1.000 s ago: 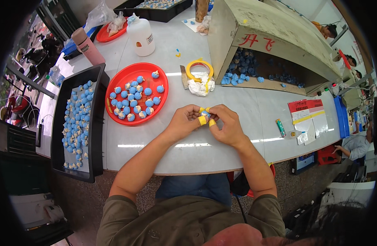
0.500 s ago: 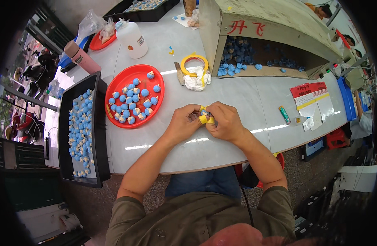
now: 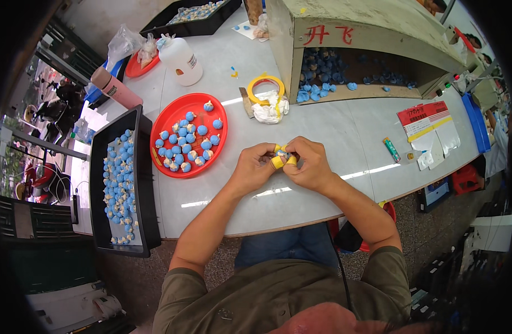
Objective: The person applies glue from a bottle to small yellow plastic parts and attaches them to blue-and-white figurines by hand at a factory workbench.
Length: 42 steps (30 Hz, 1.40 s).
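1. Left hand [image 3: 255,167] and right hand [image 3: 311,167] meet at the clock's centre, clamped by their fingertips on a small blue piece [image 3: 281,155]. Fingers mostly hide it, so I cannot tell its exact form. Too hard a pinch could crush it; uneven pressure could make it slip.
2. The yellow finger wraps [image 3: 277,162] may dull touch, or catch and drag the piece's surface if an edge lifts.
3. Crumpled white tissue [image 3: 267,113] lies at 12 o'clock, against the yellow tape roll [image 3: 251,91]; a forward reach could snag the two together.
4. Between 9 and 10 o'clock, the round red tray [image 3: 172,111] carries loose blue-and-cream balls [image 3: 202,130], which a knock could set rolling into each other.
5. At 3 o'clock, a green tube [image 3: 390,149] could roll if brushed.
6. At 9 o'clock, the black rectangular tray [image 3: 147,189] seems to project past the table's front edge; an elbow bump could tip it.
7. Towards 11 o'clock, the white plastic bottle [image 3: 180,61] could topple if struck.
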### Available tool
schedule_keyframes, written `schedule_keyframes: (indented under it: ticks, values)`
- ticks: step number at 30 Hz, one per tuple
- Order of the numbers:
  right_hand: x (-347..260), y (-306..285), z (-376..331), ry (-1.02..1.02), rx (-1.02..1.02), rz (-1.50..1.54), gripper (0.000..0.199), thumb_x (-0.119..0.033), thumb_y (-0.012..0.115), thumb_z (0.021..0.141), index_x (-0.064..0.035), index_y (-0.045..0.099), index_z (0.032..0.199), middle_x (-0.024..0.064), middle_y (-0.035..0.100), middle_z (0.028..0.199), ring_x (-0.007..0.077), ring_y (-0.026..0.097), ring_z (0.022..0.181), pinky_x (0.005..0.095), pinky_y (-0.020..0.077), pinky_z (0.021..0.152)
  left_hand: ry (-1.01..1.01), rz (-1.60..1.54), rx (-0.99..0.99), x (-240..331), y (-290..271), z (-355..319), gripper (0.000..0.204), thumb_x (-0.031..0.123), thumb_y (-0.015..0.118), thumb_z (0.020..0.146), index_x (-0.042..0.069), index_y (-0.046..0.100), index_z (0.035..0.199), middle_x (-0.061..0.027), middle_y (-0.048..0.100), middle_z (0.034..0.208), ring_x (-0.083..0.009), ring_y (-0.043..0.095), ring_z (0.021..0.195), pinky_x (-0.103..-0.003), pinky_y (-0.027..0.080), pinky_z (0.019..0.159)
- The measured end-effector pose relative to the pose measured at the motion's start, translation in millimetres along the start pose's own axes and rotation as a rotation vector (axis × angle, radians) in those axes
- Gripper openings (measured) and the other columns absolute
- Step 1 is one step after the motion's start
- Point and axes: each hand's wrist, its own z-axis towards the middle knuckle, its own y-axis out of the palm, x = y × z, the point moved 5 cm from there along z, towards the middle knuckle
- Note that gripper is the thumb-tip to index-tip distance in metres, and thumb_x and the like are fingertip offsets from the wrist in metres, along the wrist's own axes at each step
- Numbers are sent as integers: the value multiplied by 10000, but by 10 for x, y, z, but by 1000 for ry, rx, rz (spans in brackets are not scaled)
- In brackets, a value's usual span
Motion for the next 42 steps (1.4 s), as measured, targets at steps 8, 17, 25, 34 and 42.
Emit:
schedule_keyframes:
  ticks: [8, 17, 25, 34, 42]
  values:
    - [262, 93, 24, 375, -70, 644, 122, -32, 626, 853, 23, 568, 945, 65, 621, 921, 114, 604, 766, 247, 521, 666, -128, -226, 74, -155, -72, 69, 276, 170, 694, 887, -42, 619, 1047, -80, 660, 952, -96, 613, 866, -224, 500, 749]
    - [231, 224, 22, 591, -82, 752, 211, -190, 634, 926, -15, 548, 1007, 35, 628, 875, 62, 595, 760, 201, 489, 637, -116, -231, 118, -86, -99, 55, 301, 192, 708, 877, -43, 612, 1039, -76, 658, 952, -102, 621, 849, -242, 514, 760]
    - [223, 235, -55, 439, -133, 481, 195, -180, 567, 964, 3, 501, 976, 53, 616, 819, 70, 550, 767, 234, 468, 666, -194, -191, 114, -232, -68, 54, 275, 177, 705, 877, -46, 611, 1008, -67, 658, 929, -91, 620, 840, -235, 520, 756]
    - [29, 186, -24, 90, -39, -98, 138, -26, 497, 911, 8, 493, 1045, 200, 635, 785, 387, 625, 679, 409, 494, 599, -168, -232, 95, -253, 25, 52, 270, 169, 659, 913, -63, 604, 1040, -67, 655, 943, -87, 616, 855, -230, 520, 759]
    - [80, 178, -70, 153, -26, -23, 124, -13, 480, 906, 13, 488, 1027, 184, 630, 760, 340, 626, 613, 387, 482, 544, -132, -239, 109, -204, 73, 3, 267, 131, 630, 928, -65, 602, 1107, -93, 661, 992, -108, 620, 896, -253, 525, 803]
